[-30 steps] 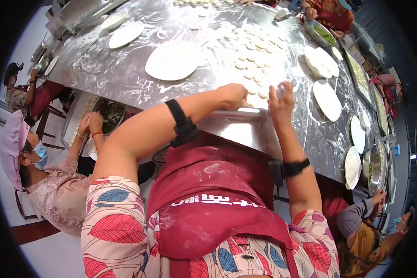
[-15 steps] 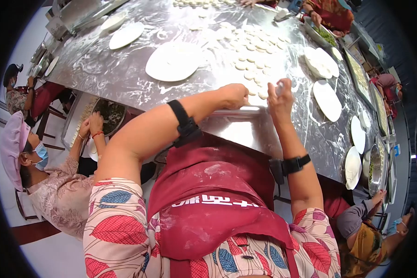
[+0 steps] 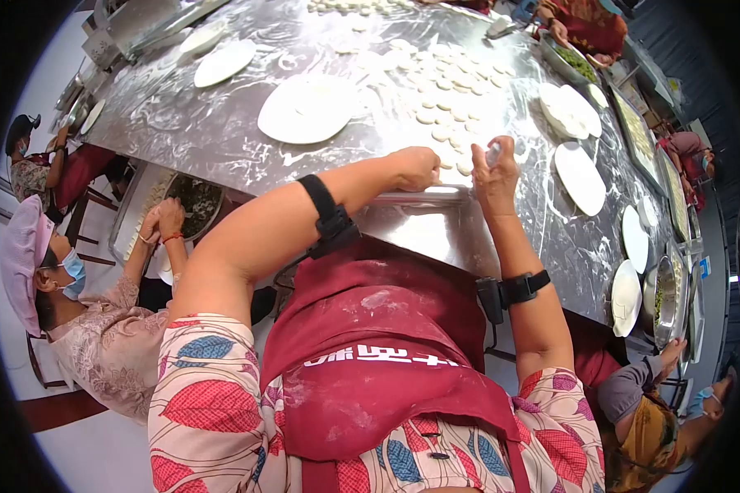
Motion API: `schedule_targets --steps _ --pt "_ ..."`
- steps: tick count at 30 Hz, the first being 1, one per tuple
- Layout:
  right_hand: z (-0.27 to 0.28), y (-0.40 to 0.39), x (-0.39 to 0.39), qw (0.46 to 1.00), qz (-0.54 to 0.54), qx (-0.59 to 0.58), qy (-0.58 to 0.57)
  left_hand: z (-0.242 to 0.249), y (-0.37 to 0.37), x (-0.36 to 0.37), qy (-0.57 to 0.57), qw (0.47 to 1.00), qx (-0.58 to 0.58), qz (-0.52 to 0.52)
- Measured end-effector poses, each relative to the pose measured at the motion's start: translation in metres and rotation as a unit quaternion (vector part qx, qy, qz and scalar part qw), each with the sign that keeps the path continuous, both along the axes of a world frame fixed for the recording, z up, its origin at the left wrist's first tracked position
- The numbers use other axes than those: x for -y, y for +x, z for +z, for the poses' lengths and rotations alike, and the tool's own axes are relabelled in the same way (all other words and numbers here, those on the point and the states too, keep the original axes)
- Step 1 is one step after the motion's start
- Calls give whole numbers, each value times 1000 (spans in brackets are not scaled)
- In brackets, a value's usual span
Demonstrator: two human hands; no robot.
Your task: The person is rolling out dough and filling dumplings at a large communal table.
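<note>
My left hand (image 3: 417,169) is closed in a fist at the front edge of the floured steel table (image 3: 197,140). Whatever its fingers may hold is hidden. To its right, my right hand (image 3: 496,172) curls its fingers round a small pale thing (image 3: 493,154), of which only a rounded end shows. Many flat round dough pieces (image 3: 444,115) lie spread just beyond both hands, the closest ones beside my knuckles. A shiny steel surface (image 3: 423,234) sits below the table edge, between my forearms.
White plates (image 3: 308,111) lie ahead and left; more plates (image 3: 581,179) and a stack of white dishes (image 3: 566,109) are at right. A co-worker (image 3: 99,304) sits close on my left by a bowl of filling (image 3: 197,205). Other people work at the right edge beside bowls of greens (image 3: 580,64).
Both hands stay nearly in place. My right hand has shifted very slightly left and its grip has turned a little. The dough pieces lie in about the same layout.
</note>
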State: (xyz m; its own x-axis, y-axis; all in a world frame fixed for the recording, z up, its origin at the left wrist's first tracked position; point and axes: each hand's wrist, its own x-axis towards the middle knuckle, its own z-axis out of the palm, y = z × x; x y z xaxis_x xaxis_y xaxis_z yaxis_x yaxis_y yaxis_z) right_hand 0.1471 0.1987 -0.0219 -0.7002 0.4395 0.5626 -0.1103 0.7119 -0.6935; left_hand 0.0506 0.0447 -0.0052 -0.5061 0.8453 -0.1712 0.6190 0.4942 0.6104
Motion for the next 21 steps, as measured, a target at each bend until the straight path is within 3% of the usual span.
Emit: schedule_targets --steps 4,8,10,14,17,18,19,20,21 --pt "5 45 12 1000 7 17 -12 -1 -2 1 -55 997 10 -61" --pt "9 85 36 993 25 12 -115 -3 -7 15 -7 998 67 -6" --pt "10 61 26 997 2 23 -71 -1 -6 19 -21 996 86 -16" --pt "9 -1 6 999 -14 36 -30 0 0 8 -26 999 14 -16" --pt "3 20 5 998 -18 -18 63 4 1 6 -47 998 33 -13" --pt "8 42 14 999 -12 38 -25 3 0 9 -46 999 20 -20" --pt "-3 60 14 999 -4 33 -23 2 -3 12 -47 998 7 -27" --pt "7 77 31 994 26 13 -105 -12 -9 14 -4 1000 19 -13" --pt "7 76 31 995 25 6 -95 -11 -9 16 1 999 43 -15"
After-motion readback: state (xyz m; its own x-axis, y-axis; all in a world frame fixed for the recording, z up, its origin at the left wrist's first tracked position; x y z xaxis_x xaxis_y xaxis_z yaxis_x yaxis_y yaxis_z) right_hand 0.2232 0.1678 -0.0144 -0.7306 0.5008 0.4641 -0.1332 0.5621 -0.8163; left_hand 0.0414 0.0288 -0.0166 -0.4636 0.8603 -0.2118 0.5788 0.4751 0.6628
